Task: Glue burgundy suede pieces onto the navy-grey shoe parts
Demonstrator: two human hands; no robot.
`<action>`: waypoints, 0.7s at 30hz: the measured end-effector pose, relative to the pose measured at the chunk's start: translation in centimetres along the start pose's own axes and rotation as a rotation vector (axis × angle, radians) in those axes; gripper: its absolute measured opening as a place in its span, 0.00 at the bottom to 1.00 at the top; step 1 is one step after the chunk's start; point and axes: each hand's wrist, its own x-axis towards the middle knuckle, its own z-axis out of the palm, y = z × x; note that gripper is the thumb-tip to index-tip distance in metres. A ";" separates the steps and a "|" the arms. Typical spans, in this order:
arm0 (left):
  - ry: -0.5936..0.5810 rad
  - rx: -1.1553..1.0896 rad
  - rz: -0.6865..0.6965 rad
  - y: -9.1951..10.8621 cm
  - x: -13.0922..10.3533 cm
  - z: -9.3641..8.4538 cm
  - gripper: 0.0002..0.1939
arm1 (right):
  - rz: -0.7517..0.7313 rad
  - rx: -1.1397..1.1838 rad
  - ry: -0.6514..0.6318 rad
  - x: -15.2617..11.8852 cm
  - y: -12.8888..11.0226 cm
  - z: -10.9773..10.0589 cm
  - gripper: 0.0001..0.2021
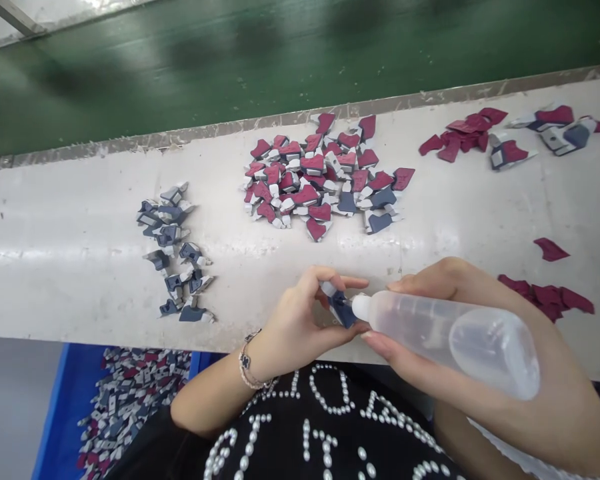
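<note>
My left hand, with a bracelet at its wrist, is closed around a small blue-and-grey plastic part above the table's near edge. My right hand grips a translucent squeeze bottle lying almost level, its nozzle pointing left. The nozzle tip meets or nearly meets the blue face of the part; I cannot tell whether it touches. Clear liquid shows at the bottle's wide end. Close to the right forearm lie several loose maroon pieces, with a single maroon piece above them.
A heap of maroon-topped parts lies mid-table, with blue-grey parts left of it. Flat maroon pieces and a few larger parts sit at the far right. A blue bin full of parts stands below the table. A green surface runs behind.
</note>
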 end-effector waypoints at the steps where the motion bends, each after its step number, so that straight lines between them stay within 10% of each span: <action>1: 0.000 -0.001 -0.001 0.0 0.0 0.0 0.20 | -0.005 -0.005 0.004 0.1 0.0 0.0 0.10; 21: 0.016 0.047 0.028 -0.5 -0.1 -0.1 0.20 | -0.010 -0.155 0.006 -0.3 -0.7 0.9 0.08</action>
